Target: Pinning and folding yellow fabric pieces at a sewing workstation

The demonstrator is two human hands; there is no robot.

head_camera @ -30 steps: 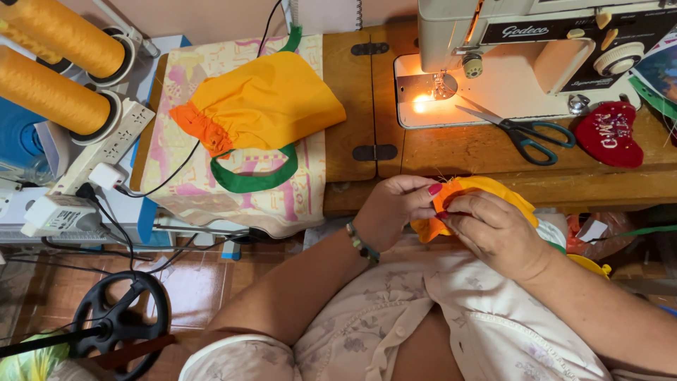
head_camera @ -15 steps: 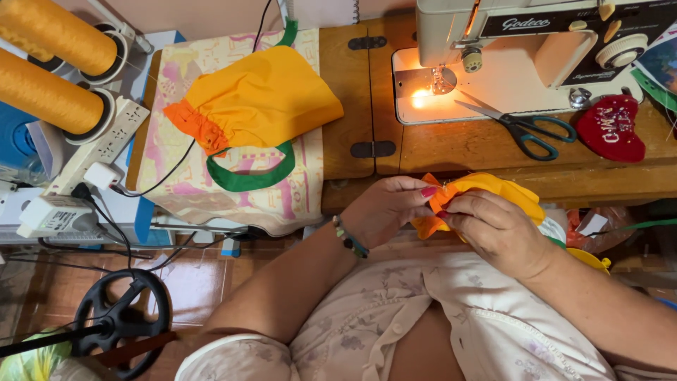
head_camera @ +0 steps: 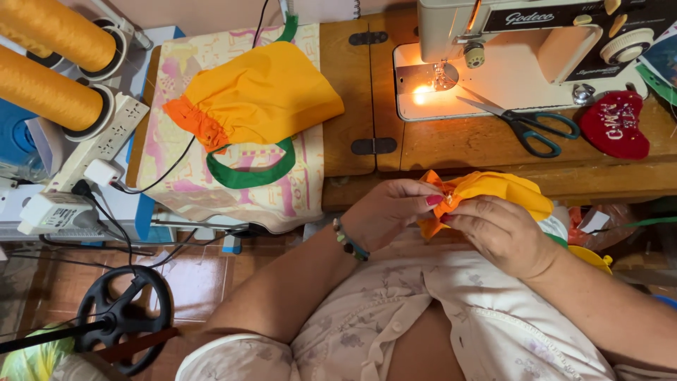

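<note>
We see a wooden desk point(head_camera: 458, 152) spanning the upper half of the frame, its grain plain and its top jointed by dark metal hinges. At the upper right stands a cream sewing machine point(head_camera: 536, 49) with a smooth metal body and a small lamp glowing by the needle. Left of it a pale printed cloth point(head_camera: 282, 190) hangs over the desk edge, and on that lies a soft yellow fabric bag point(head_camera: 268, 92) with a gathered orange ruffle and a green loop beneath. Two fat cones of orange thread point(head_camera: 49, 67) fill the upper left corner, above a white power strip point(head_camera: 99, 141). On the desk to the right lie scissors point(head_camera: 525, 123) with teal handles, and beside them a red heart-shaped cushion point(head_camera: 617, 123).

At the centre right, just below the desk's front edge, we find a small yellow fabric piece point(head_camera: 497, 187), crumpled, with an orange frill. The left hand point(head_camera: 391, 212) curls its fingers and pinches the frill between thumb and fingertip. The right hand point(head_camera: 504, 233) is closed over the piece from below right, its fingertips pressed to the same frill, touching the left.
</note>
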